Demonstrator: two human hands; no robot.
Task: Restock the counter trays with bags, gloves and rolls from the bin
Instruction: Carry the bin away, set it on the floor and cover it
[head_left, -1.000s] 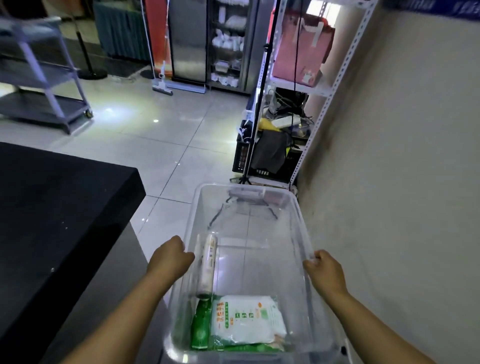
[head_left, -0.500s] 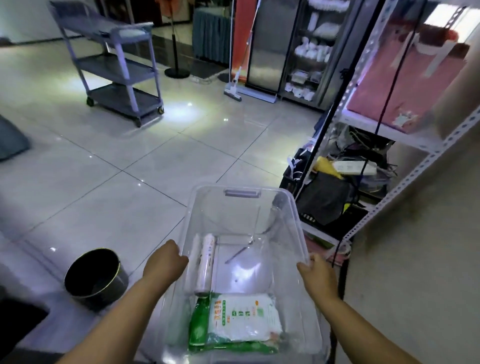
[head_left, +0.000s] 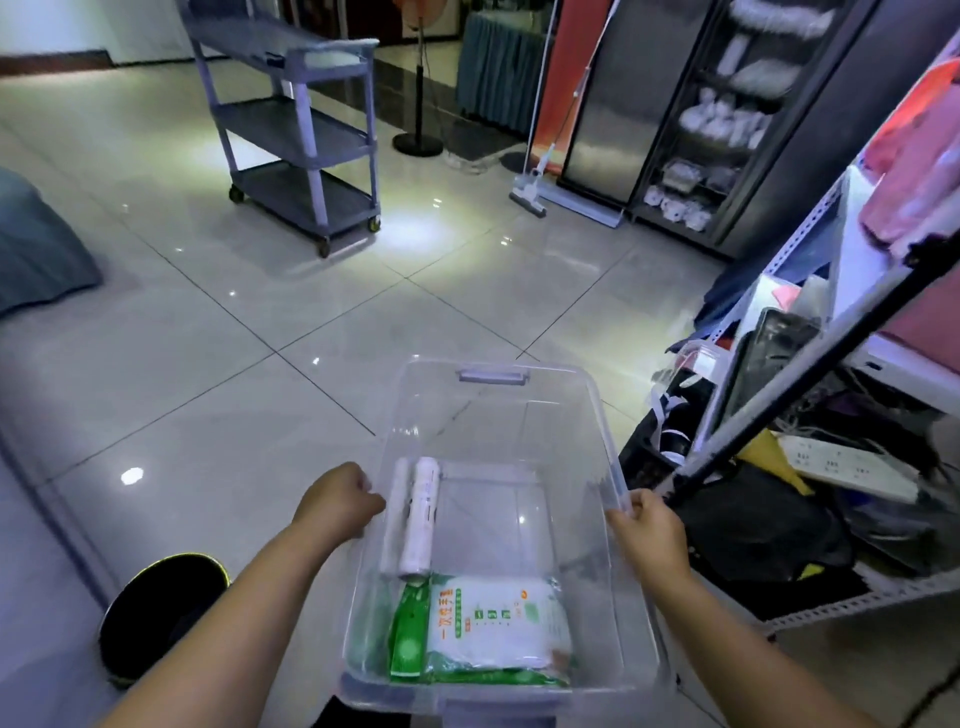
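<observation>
Tiled floor (head_left: 311, 364); no table or trays in view. Held above it, a clear plastic bin (head_left: 605, 431), left hand (head_left: 337, 501) and right hand (head_left: 644, 530) gripping its side rims, fingers curled. Inside, near end: two rolls (head_left: 421, 519), glove packet (head_left: 498, 629), green packet (head_left: 410, 631). Restocking likely not begun.

Rolls (head_left: 418, 514) left in bin (head_left: 493, 376) — packets (head_left: 493, 623) nearest; cart (head_left: 301, 130) far behind

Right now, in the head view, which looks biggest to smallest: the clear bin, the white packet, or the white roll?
1. clear bin, biggest
2. white packet
3. white roll, smallest
</observation>
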